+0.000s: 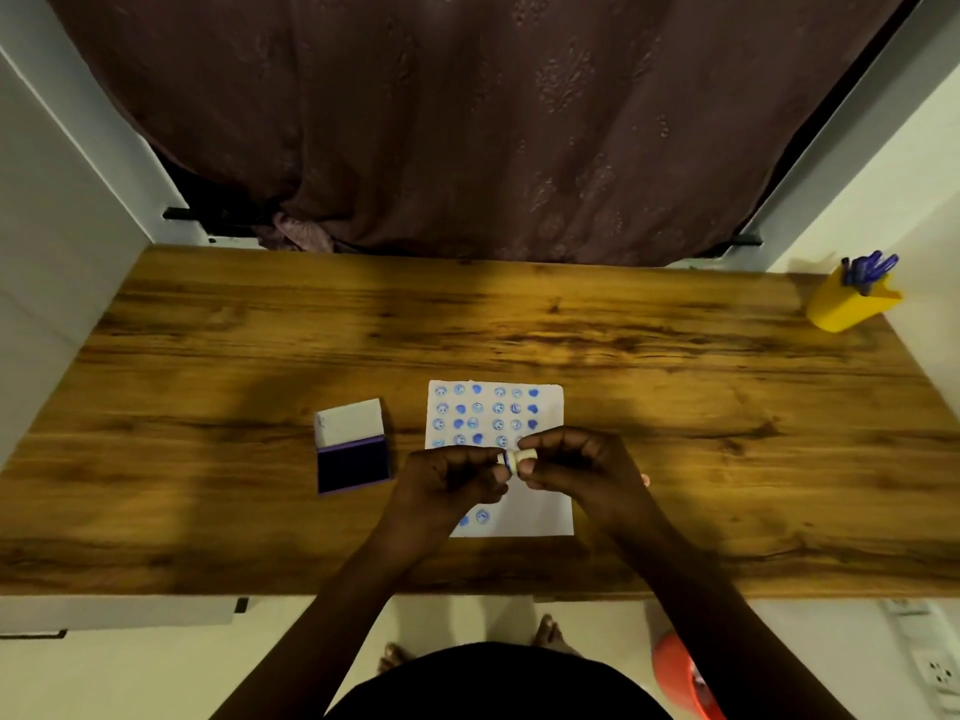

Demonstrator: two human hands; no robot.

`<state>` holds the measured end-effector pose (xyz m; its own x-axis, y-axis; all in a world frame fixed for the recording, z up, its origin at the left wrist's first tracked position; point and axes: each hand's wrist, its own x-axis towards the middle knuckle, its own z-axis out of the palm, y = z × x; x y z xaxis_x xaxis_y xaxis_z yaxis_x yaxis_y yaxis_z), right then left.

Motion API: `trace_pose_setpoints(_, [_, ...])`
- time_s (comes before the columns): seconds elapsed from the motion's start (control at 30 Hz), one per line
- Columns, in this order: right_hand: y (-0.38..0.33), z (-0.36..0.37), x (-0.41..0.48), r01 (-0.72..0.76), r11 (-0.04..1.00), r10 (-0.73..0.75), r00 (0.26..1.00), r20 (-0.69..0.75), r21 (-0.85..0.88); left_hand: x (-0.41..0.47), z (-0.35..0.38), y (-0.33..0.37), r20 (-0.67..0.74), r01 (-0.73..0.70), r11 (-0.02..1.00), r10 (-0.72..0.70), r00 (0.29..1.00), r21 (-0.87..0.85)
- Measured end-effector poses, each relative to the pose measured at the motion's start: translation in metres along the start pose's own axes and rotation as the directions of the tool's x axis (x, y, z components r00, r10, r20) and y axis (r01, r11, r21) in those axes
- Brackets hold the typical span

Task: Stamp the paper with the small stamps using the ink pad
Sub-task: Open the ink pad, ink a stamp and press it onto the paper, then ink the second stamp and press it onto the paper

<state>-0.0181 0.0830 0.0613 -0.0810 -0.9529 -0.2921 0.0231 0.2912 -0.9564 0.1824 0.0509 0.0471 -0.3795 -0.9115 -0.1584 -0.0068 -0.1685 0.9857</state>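
A white sheet of paper (540, 402) lies on the wooden table, covered in rows of blue round and heart-shaped stamp marks. Both my hands hover over its middle. My left hand (452, 475) and my right hand (576, 465) pinch a small pale stamp (515, 458) between their fingertips; its blue-rimmed face points left. The open ink pad (353, 464), dark blue with its white lid folded back, sits just left of the paper. The lower rows of marks are partly hidden by my hands.
A yellow cup (844, 306) holding several blue pens stands at the table's far right corner. A dark curtain hangs behind the table (208, 356). White walls close in on both sides. An orange object (680, 672) lies on the floor at the right.
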Motion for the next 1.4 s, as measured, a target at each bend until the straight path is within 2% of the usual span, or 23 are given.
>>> trace_pose_setpoints(0.33, [-0.005, -0.028, 0.0, -0.004, 0.994, 0.011, 0.998, 0.069, -0.106, 0.01, 0.018, 0.001, -0.007, -0.03, 0.999, 0.031, 1.0, 0.036])
trace_pose_setpoints(0.5, [-0.007, -0.041, 0.006, -0.02, 0.997, 0.027, 0.996, 0.087, -0.081, 0.018, 0.032, 0.002, -0.015, -0.063, 0.993, 0.065, 0.998, 0.101])
trace_pose_setpoints(0.63, [-0.01, -0.061, 0.029, 0.033, 0.974, -0.016, 0.997, 0.076, -0.226, 0.034, 0.048, -0.01, -0.075, -0.038, 0.986, 0.05, 0.996, 0.163])
trace_pose_setpoints(0.73, [-0.009, -0.086, 0.061, 0.067, 0.882, -0.116, 0.99, -0.078, -0.466, 0.042, 0.055, -0.017, -0.158, 0.062, 0.982, -0.034, 0.987, 0.178])
trace_pose_setpoints(0.83, [-0.003, -0.109, 0.094, 0.044, 0.766, -0.215, 0.958, -0.192, -0.642, 0.042, 0.057, -0.021, -0.187, 0.088, 0.985, -0.059, 0.981, 0.15])
trace_pose_setpoints(0.93, [0.008, -0.122, 0.119, 0.011, 0.634, -0.25, 0.949, -0.191, -0.773, 0.037, 0.058, -0.026, -0.198, 0.103, 0.982, -0.07, 0.978, 0.158])
trace_pose_setpoints(1.03, [0.014, -0.126, 0.132, 0.017, 0.509, -0.252, 0.959, -0.13, -0.861, 0.034, 0.057, -0.032, -0.228, 0.134, 0.977, -0.094, 0.969, 0.164])
trace_pose_setpoints(1.2, [0.018, -0.125, 0.138, 0.02, 0.461, -0.226, 0.969, -0.096, -0.887, 0.033, 0.056, -0.036, -0.25, 0.157, 0.978, -0.12, 0.961, 0.136])
trace_pose_setpoints(1.4, [0.014, -0.126, 0.133, 0.03, 0.461, -0.196, 0.978, -0.069, -0.887, 0.037, 0.06, -0.035, -0.231, 0.142, 0.98, -0.107, 0.967, 0.142])
